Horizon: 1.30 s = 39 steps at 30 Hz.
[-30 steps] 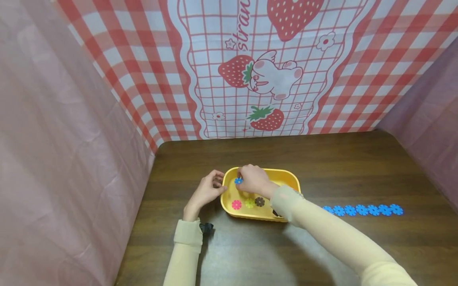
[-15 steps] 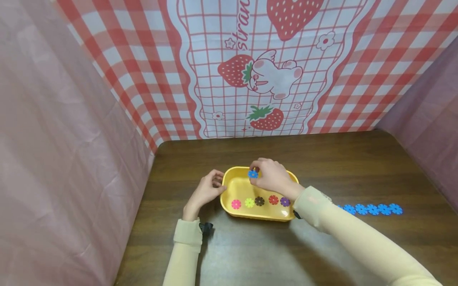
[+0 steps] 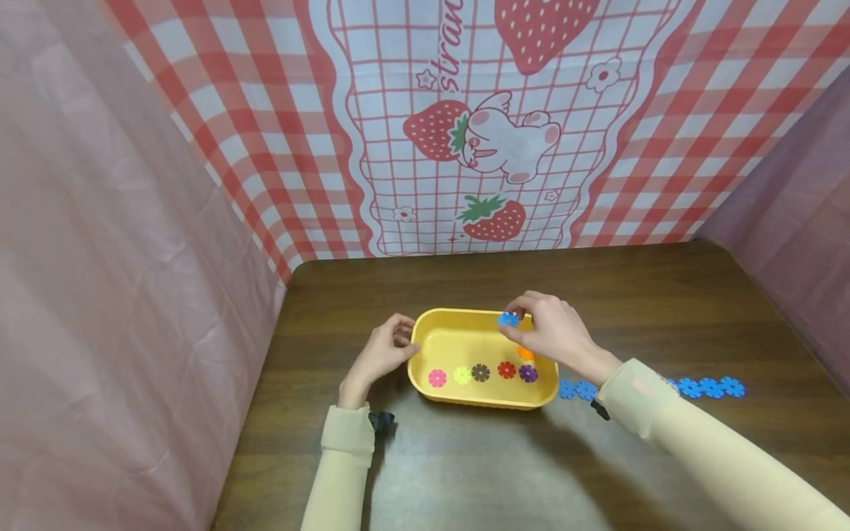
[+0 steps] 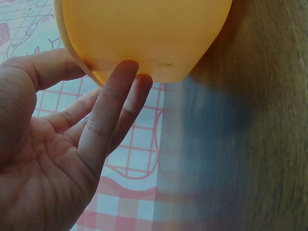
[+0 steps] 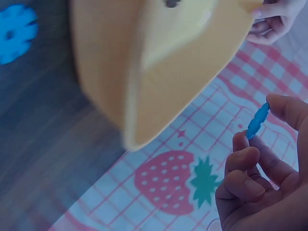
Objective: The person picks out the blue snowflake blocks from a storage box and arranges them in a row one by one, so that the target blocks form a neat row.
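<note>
A yellow plastic basket (image 3: 458, 341) stands on the wooden table. My left hand (image 3: 380, 355) holds its left end, thumb over the rim and fingers against the outer wall (image 4: 159, 38), as the left wrist view shows. Above the basket's far right side, my right hand (image 3: 556, 328) pinches a blue snowflake disc (image 3: 508, 319) between thumb and fingertip. The right wrist view shows that blue disc (image 5: 258, 120) edge-on. Inside the basket lie a pink disc (image 3: 437, 378), a yellow-green disc (image 3: 462, 375), a brown disc (image 3: 480, 372), a red one, a purple one and a partly hidden orange disc (image 3: 525, 353).
Right of the basket, a row of several blue discs (image 3: 711, 388) runs across the table (image 3: 465, 464), partly covered by my right sleeve. A strawberry-print cloth (image 3: 491, 147) hangs behind the table. Pink curtains (image 3: 133, 295) enclose both sides.
My right hand has lifted the blue disc from the basket's left part and carried it right, toward the far right rim. The red, purple and orange discs have come into view. My left hand stays put.
</note>
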Motion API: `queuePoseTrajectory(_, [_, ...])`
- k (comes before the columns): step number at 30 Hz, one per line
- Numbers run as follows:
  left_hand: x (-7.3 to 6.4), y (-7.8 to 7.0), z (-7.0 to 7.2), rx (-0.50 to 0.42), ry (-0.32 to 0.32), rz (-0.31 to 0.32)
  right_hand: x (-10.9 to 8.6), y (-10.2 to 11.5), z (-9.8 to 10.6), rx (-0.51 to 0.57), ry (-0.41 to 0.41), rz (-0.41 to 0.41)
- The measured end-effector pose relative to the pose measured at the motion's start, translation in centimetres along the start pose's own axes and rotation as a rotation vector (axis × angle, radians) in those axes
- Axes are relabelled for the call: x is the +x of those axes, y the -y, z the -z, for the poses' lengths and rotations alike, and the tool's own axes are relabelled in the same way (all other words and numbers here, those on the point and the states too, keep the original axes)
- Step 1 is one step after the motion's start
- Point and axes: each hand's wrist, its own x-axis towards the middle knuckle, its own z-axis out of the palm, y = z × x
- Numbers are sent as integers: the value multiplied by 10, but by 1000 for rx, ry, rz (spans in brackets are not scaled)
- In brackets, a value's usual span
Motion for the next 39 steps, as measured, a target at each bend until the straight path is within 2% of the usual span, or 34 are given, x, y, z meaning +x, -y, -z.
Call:
queuePoseTrajectory(18, [0,0,0,8,2,11,-57,-65,39,-39,-141,-67])
queuePoseTrajectory(29, [0,0,-1,24,-6,5,-86,-102,72,-40,-233,-191])
queuePoseTrajectory(39, [1,1,-2,26,-15,5,-112,-136,89,-66,-225,-333])
